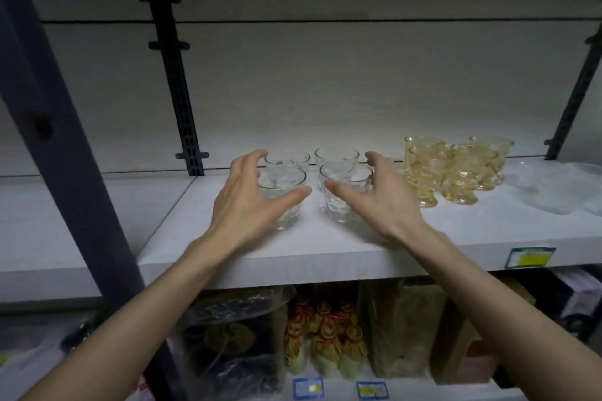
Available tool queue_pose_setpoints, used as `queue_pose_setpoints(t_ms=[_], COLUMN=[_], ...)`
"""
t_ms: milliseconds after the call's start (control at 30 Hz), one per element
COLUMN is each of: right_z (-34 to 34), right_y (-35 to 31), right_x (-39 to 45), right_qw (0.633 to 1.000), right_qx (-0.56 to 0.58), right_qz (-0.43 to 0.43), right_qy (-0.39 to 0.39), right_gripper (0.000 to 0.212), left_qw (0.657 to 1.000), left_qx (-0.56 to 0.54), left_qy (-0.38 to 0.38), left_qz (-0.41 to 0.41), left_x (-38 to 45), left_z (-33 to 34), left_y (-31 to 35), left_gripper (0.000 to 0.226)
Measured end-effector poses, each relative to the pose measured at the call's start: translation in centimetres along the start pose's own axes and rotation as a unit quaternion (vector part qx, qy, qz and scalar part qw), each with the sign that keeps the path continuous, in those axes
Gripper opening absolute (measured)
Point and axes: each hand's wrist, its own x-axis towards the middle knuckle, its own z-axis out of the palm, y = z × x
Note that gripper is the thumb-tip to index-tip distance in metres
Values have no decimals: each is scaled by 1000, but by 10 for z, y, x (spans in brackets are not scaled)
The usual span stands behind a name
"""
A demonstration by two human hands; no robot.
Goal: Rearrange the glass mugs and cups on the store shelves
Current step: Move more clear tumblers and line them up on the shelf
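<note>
Clear dimpled glass cups stand in a tight square on the white shelf (325, 251): a front-left cup (284, 180), a front-right cup (342, 208), a back-left cup (291, 158) and a back-right cup (337, 156). My left hand (247, 202) curves around the left side of the group, with its thumb in front of the front-left cup and its fingers by the back-left one. My right hand (382, 202) mirrors it on the right, thumb before the front-right cup. Both hands have their fingers spread. All the cups rest on the shelf.
Several amber footed glass cups (426, 172) cluster to the right of my right hand. Crumpled clear plastic (560, 185) lies at the far right. A dark upright post (65, 140) crosses the left foreground. A slotted rail (182, 101) runs up the back wall. Packaged goods (325, 342) fill the shelf below.
</note>
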Motion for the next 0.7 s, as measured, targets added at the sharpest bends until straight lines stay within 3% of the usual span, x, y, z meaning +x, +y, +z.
queue_pose_setpoints(t_ms=[67, 200, 333, 500, 700], right_z=[-9, -22, -16, 0, 3], right_y=[-2, -21, -39, -38, -32], right_x=[9, 48, 93, 114, 116], right_qw=[1000, 999, 988, 960, 971], right_qx=[11, 33, 5, -56, 0], right_qz=[-19, -23, 46, 84, 100], right_qy=[8, -24, -146, -261, -219], right_gripper=[99, 94, 104, 75, 69], left_qw=[999, 994, 974, 933, 953], left_qx=[-30, 92, 143, 180, 119], left_qy=[16, -38, -139, -276, -240], left_qz=[-24, -49, -112, -146, -144], left_x=[9, 56, 103, 113, 104], left_z=[-6, -14, -11, -11, -10], left_y=[11, 34, 43, 46, 40], left_gripper=[96, 98, 116, 73, 62])
